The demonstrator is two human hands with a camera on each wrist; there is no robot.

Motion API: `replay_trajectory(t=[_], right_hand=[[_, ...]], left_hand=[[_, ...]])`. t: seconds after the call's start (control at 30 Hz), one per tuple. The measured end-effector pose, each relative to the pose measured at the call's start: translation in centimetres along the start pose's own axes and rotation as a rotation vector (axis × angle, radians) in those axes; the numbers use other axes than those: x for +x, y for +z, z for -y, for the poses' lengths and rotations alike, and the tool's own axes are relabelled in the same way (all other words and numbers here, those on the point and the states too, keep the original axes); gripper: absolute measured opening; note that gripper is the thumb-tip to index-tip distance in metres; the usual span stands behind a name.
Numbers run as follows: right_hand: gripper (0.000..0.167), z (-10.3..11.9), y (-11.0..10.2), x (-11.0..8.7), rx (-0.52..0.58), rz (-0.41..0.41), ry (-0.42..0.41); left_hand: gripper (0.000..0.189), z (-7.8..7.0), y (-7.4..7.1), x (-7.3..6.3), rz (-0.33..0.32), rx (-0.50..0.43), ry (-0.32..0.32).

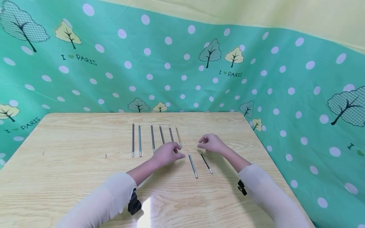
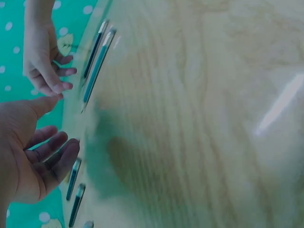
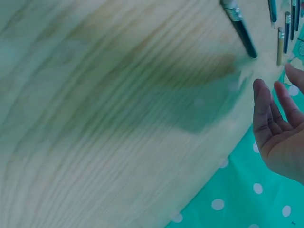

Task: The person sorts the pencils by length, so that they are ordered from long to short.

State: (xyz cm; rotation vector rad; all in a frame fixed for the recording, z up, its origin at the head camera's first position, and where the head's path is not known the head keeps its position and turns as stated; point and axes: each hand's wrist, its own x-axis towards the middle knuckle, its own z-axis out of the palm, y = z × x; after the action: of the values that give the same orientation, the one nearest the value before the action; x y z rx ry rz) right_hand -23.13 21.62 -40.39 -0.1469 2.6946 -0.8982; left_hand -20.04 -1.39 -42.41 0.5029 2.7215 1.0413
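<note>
My left hand (image 1: 167, 154) hovers over the near ends of several pencils, its fingers loosely bent and holding nothing. My right hand (image 1: 212, 143) is just beyond the tip of a black pencil (image 1: 206, 163), also with nothing between its relaxed fingers. Left of that pencil lies a blue-green pencil (image 1: 192, 165), close to the left fingertips. Farther back, pencils lie side by side: a dark one (image 1: 133, 139) at the left end, a teal one (image 1: 139, 141) beside it, several more dark ones, and a tan pencil (image 1: 178, 136) at the right end. The left hand partly hides some of them.
Everything lies on a light wood-grain table (image 1: 85, 136). A tiny grey object (image 1: 105, 155) is left of the pencils. Behind and to the right hangs a green polka-dot cloth (image 1: 176, 76) with printed trees. Glare (image 1: 144, 213) shows near the front.
</note>
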Motion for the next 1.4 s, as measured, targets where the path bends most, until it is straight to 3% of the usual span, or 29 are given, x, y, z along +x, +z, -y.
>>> replay_trajectory(t=[0.23,0.8,1.03,1.4], right_hand=[[0.027,-1.7,-0.1,-0.7,-0.047,0.042,0.005],[0.028,-2.3,0.7,-1.0,-0.062,0.129,-0.005],[0.027,-2.1,0.8,-1.1,-0.050,0.126,-0.008],[0.026,-2.1,1.1,-1.3,-0.049,0.109,0.008]], left_hand=[[0.041,-0.7,1.9,-0.3,0.010,0.056,0.030],[0.042,-1.6,4.6,0.9,-0.072,0.156,-0.080],[0.042,-2.1,4.9,1.3,-0.083,0.189,-0.112],[0.025,-2.1,4.5,1.3,-0.062,0.056,-0.109]])
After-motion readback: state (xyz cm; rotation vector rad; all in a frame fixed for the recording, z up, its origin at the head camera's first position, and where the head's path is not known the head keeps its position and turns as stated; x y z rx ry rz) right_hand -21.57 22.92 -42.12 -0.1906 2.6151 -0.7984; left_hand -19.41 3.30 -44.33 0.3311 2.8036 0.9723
